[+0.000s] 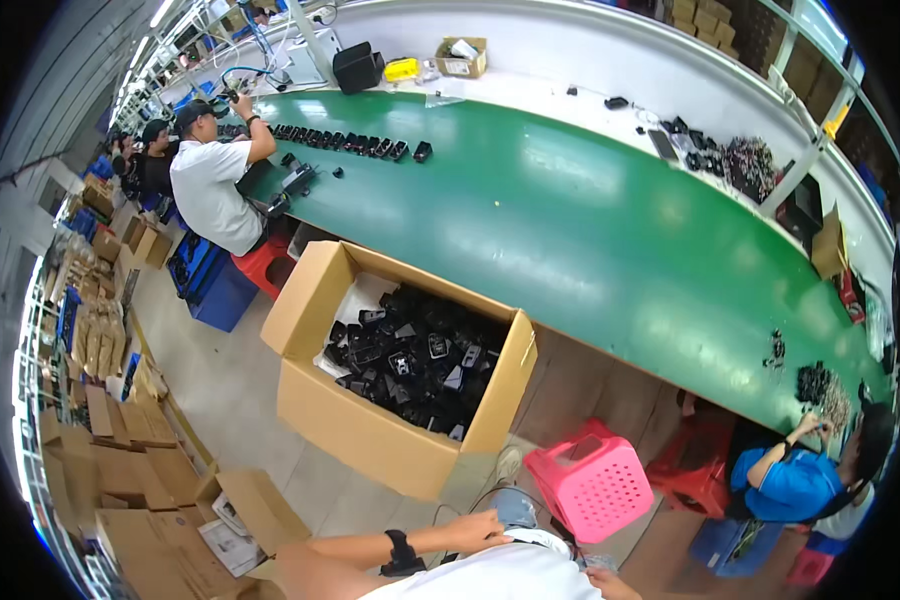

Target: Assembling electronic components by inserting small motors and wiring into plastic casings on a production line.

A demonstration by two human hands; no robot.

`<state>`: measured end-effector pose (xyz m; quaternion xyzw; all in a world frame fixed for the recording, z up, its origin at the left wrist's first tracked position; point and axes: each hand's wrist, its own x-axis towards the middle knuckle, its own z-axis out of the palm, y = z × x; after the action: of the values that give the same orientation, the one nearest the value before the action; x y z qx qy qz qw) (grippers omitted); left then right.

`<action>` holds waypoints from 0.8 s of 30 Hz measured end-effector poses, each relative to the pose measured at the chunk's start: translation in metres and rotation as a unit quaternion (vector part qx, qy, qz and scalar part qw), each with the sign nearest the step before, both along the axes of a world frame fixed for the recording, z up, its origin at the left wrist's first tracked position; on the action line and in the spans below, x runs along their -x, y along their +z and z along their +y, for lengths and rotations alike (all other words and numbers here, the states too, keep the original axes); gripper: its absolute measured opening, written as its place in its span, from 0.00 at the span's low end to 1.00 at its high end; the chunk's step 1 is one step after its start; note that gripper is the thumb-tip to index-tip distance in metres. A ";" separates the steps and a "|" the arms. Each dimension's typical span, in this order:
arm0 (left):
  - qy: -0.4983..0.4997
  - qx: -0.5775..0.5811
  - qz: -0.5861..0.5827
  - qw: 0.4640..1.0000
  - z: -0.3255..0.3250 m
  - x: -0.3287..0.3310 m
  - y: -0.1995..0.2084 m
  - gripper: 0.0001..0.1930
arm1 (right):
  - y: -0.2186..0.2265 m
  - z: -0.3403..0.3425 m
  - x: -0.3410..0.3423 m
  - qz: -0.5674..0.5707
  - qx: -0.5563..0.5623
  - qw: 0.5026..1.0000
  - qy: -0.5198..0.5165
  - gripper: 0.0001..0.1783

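The left hand is curled near the lap and the right hand partly hidden, both grips undeterminable; near the pink stool and table, the open box's heaped black parts could scratch if roughly stirred.

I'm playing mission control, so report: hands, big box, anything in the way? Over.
Left hand seemingly empty; right hand partly hidden, grip unclear. Big box open, black parts inside. Pink stool right of box, possibly in the way.
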<state>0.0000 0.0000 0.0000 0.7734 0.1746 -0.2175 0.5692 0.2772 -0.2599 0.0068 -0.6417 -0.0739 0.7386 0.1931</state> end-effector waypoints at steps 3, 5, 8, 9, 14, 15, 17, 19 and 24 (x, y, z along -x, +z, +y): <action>0.040 0.007 0.064 0.997 0.045 0.001 0.010 0.30 | 0.014 0.084 -0.008 -0.018 -0.084 0.995 -0.054 0.18; 0.030 0.186 0.168 0.968 0.028 -0.013 0.003 0.29 | 0.033 0.088 -0.039 -0.028 -0.115 0.991 -0.060 0.13; 0.122 0.261 0.076 0.955 0.014 -0.033 0.010 0.25 | 0.058 0.070 -0.075 -0.040 -0.166 0.981 -0.092 0.10; 0.181 0.274 0.012 0.944 0.016 -0.040 0.015 0.23 | 0.035 0.063 -0.091 0.017 -0.132 0.959 -0.251 0.07; 0.564 0.358 -0.127 0.733 0.020 -0.071 0.037 0.14 | -0.057 0.097 -0.158 0.089 -0.267 0.863 -0.420 0.05; 0.594 0.355 -0.167 0.702 0.020 -0.085 0.047 0.14 | -0.058 0.104 -0.163 0.114 -0.283 0.835 -0.457 0.05; 0.622 0.347 -0.213 0.669 0.017 -0.107 0.054 0.13 | -0.060 0.105 -0.193 0.123 -0.340 0.817 -0.450 0.06; 0.584 0.241 -0.352 0.690 0.018 -0.123 0.078 0.14 | -0.055 0.098 -0.212 0.174 -0.381 0.708 -0.568 0.06; 0.348 0.166 -0.271 0.882 0.053 -0.148 0.109 0.11 | -0.021 0.132 -0.254 0.120 -0.498 0.763 -0.393 0.03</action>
<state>0.1478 0.0532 0.1089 0.5854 0.2328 0.1870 0.7538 0.5308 -0.1279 -0.0145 -0.3339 -0.1494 0.5283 0.7662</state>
